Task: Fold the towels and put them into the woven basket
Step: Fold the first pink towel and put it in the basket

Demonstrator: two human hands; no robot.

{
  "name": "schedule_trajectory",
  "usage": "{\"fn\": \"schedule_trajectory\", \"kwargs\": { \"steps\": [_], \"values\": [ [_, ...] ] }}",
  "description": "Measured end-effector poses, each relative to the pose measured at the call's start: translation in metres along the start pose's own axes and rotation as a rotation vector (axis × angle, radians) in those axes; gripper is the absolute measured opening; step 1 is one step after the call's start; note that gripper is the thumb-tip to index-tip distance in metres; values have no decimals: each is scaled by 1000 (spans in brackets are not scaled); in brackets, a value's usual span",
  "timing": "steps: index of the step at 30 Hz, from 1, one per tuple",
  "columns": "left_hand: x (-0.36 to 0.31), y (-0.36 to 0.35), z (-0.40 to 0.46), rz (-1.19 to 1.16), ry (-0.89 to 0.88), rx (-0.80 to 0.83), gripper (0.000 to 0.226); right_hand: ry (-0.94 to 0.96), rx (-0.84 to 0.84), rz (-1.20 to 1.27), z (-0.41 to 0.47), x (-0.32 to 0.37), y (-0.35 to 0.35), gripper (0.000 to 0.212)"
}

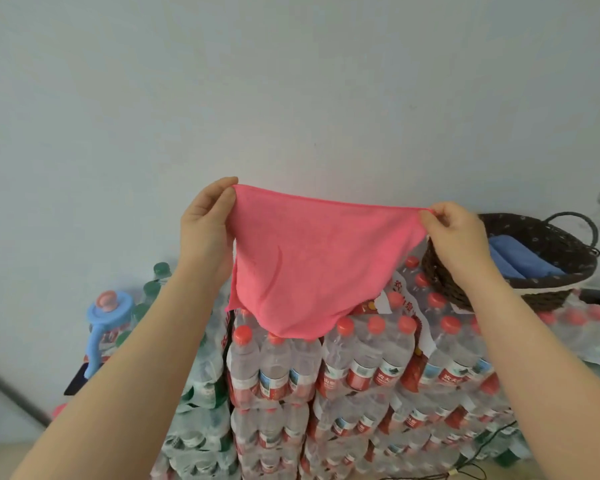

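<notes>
Already the woven basket [548, 292] holds folded blue towels [520, 258].

— Pink towel [309, 258]?
— Unfolded, hanging in the air, top edge stretched taut between two pinched corners, lower edge sagging onto red bottle caps.
— Woven basket [520, 289]?
— Dark brown, looped handle, standing at the right on the bottle packs. Holds a folded blue towel [515, 256], lying flat inside.
</notes>
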State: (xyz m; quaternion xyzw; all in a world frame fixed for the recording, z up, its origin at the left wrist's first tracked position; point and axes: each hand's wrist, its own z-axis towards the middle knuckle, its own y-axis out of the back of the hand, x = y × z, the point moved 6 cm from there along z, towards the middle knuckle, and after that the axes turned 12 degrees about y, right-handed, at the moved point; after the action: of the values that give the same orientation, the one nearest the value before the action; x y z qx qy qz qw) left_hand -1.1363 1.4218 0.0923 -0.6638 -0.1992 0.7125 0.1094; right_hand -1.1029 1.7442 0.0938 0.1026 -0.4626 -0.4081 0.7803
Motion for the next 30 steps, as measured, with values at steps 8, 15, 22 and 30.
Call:
{"fn": "schedule_trajectory", "kwargs": {
  "steps": [8,15,22,30],
  "values": [
    [-5,1,-20,-307,136,194,49,90,171,1261,2,34,26,16],
    [42,49,15,324,248,-89,31,-43,242,636,18,-17,-25,10],
    [98,85,66,704,283,-186,25,77,519,-338,26,-61,-118,23],
    [113,99,150,831,280,-184,27,-345,424,155,71,-90,-177,14]
  ]
}}
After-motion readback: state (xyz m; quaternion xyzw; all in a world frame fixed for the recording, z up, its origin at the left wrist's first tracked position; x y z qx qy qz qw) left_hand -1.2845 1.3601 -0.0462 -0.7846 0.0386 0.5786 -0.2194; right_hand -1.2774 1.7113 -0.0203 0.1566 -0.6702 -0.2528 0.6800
